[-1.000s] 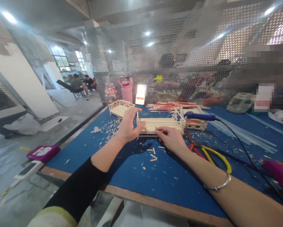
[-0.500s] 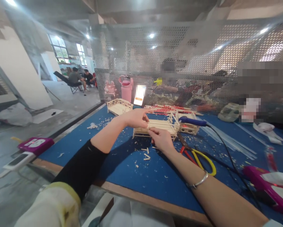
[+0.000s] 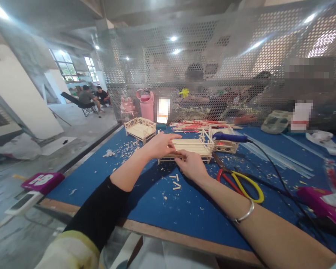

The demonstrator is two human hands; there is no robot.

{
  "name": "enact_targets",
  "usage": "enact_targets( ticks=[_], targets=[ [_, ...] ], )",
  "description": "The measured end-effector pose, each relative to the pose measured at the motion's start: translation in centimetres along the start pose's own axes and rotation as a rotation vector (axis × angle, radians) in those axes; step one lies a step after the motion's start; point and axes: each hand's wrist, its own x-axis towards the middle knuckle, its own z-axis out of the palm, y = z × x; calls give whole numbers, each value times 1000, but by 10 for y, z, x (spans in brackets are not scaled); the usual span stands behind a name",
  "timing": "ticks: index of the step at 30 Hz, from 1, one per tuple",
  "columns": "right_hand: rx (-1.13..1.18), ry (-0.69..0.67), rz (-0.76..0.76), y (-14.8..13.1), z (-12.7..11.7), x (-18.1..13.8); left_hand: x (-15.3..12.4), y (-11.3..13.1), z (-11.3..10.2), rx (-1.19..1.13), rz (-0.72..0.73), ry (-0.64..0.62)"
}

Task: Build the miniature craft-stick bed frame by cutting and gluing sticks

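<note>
A small model built of pale wooden sticks (image 3: 194, 146) stands on the blue table in front of me, with a slatted top and a railing at its right end. My left hand (image 3: 159, 145) bends over the model's left end, thumb and fingers closed on it. Against the front edge, my right hand (image 3: 192, 165) pinches with thumb and forefinger. The fingertips of both hands almost meet there. Any small piece between them is too hidden to make out. Short cut sticks (image 3: 176, 185) lie just in front of the model.
A finished-looking stick model (image 3: 140, 129) sits at back left, another (image 3: 226, 141) at right, bearing a blue hot glue gun (image 3: 231, 137) with a cord. Red-and-yellow-handled pliers (image 3: 248, 186), clear glue sticks (image 3: 277, 160), a lit phone (image 3: 163, 112) and a pink bottle (image 3: 147, 105) are around.
The view has shifted slightly. Both hands stay at the front left of the model; my right fingers have flattened a little against its front edge.
</note>
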Motion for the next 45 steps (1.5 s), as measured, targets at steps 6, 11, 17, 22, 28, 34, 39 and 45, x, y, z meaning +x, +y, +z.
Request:
enact_targets(
  ticks=[6,11,17,22,28,34,39,45],
  targets=[
    [68,-8,27,1,0,1,1,0,1,35,9,-24],
    [142,5,57,1,5,7,2,-2,2,37,8,-12],
    [156,72,58,1,8,8,1,-3,3,45,8,7],
    [143,90,14,0,9,8,0,-3,5,7,19,36],
    [72,147,-59,-1,3,2,-6,-16,3,-355,-23,433],
    [40,149,-109,0,-7,-8,-26,-39,7,-471,-178,439],
    [10,147,-112,-2,-11,-10,-35,-33,8,-536,-244,386],
    [-8,129,-118,-1,-10,-10,-40,-21,9,-558,-382,435]
  ],
)
